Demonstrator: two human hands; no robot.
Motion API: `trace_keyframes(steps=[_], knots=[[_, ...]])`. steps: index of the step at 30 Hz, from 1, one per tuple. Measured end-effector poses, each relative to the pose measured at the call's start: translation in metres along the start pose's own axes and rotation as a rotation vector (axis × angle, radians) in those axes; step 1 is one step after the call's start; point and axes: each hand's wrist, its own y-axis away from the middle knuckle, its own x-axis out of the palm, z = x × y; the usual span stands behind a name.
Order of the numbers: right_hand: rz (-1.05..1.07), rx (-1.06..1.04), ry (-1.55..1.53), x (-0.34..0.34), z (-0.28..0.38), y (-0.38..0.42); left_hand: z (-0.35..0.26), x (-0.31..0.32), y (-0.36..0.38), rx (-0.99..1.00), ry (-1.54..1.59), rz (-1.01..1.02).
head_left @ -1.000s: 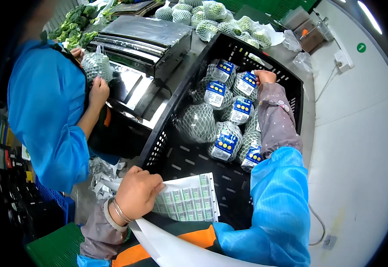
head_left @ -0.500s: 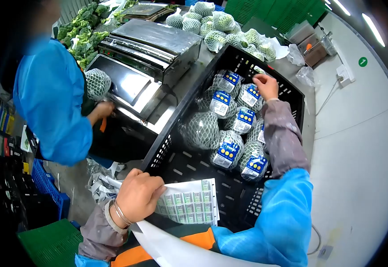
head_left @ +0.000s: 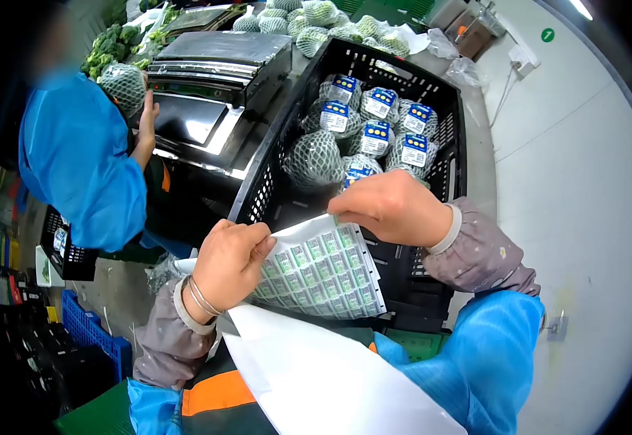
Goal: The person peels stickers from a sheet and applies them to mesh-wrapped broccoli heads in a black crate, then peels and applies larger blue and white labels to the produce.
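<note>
My left hand [head_left: 230, 268] is closed on a sheet of small green-and-white stickers [head_left: 323, 272], gripping its upper left edge. My right hand [head_left: 396, 210] pinches a sticker at the sheet's upper right corner; whether it has come loose is hidden by the fingers. White backing paper [head_left: 330, 370] hangs towards me below the sheet. Just beyond both hands is a black crate [head_left: 254, 174] of film-wrapped produce in white foam nets. Several of these carry blue-and-white labels, such as this labelled pack [head_left: 414, 151]. One netted pack [head_left: 314, 161] on the left shows no label.
At the left a co-worker in blue sleeves [head_left: 77, 167] holds a netted item [head_left: 124, 87] beside a metal wrapping machine [head_left: 214, 72]. Broccoli [head_left: 109, 47] and more netted produce [head_left: 309, 36] lie behind. A white wall [head_left: 562, 181] runs along the right.
My right hand has come back from the packs in the crate to the sticker sheet's corner. The sheet has risen and tilted. The co-worker has lifted the netted item with a hand against it.
</note>
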Motion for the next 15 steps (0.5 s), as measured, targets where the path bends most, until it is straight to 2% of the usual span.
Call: trace_keyframes(steps=[4, 7, 9, 11, 12, 13, 15], knots=[[-0.207, -0.214, 0.233, 0.014, -0.001, 0.009, 0.007, 0.003, -0.005, -0.037, 0.075, 0.073], [-0.274, -0.025, -0.188, 0.014, -0.034, 0.011, 0.015, 0.013, -0.007, -0.135, 0.116, 0.116], [-0.441, 0.694, -0.671, -0.006, -0.097, 0.020, 0.021, 0.017, -0.008, -0.220, 0.110, 0.172], [-0.781, 0.993, -0.736, -0.018, -0.190, 0.039, 0.030, 0.023, -0.008, -0.089, 0.042, 0.149], [-0.934, 1.101, -0.674, -0.022, -0.232, 0.053, 0.032, 0.024, -0.008, -0.107, 0.073, 0.170], [-0.969, 1.134, -0.716, -0.028, -0.269, 0.069, 0.034, 0.026, -0.009, -0.126, 0.106, 0.188], [-1.064, 1.274, -0.557, -0.034, -0.312, 0.084, 0.038, 0.030, -0.011, -0.094, 0.126, 0.198]])
